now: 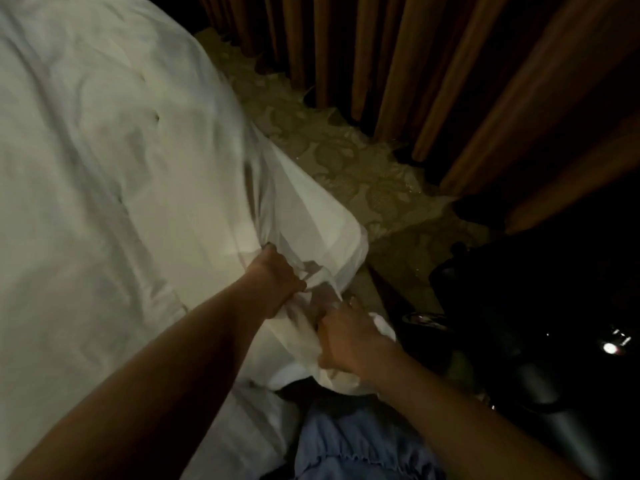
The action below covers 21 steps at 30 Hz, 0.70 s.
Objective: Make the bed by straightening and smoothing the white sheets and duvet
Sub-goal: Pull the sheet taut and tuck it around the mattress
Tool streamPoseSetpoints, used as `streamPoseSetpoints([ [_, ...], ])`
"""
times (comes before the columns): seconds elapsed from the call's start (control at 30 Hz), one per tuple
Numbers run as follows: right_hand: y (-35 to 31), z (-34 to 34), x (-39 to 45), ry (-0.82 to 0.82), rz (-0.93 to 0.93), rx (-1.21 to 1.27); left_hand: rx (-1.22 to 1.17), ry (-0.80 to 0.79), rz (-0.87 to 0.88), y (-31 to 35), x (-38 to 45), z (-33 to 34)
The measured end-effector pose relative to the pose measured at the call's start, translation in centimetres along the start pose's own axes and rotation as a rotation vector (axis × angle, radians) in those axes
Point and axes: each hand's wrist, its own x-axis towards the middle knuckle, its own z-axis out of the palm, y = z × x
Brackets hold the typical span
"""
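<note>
Both hands clench the white duvet (114,161) corner (bunched): left hand (277,278) above, right hand (349,337) just beside it.

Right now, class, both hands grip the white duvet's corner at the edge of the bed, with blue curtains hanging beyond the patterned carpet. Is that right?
Not quite. The curtains are brown-orange, not blue. The head view shows it; left hand and right hand do grip the white duvet corner, beside the patterned carpet.

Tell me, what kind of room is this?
Probably a bedroom, maybe in a hotel: a bed with a crumpled white duvet, long brown pleated curtains, and patterned beige carpet.
</note>
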Motion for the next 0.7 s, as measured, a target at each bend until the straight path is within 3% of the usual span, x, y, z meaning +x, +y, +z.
streamPoseSetpoints([
  [0.1,-5.6,5.4,-2.6,0.149,0.069,0.240,-0.183,0.118,-0.233,3.9,-4.9,3.4],
  [0.37,-15.6,13.1,-7.0,0.299,0.279,0.323,-0.253,0.199,-0.256,9.6,-13.1,8.6],
  [0.5,-15.8,14.6,-8.6,0.275,0.327,0.413,-0.276,0.195,-0.242,11.3,-13.7,9.0],
  [0.7,-18.8,21.2,-13.0,0.162,0.293,0.346,-0.398,0.175,-0.183,18.2,-15.1,11.8],
])
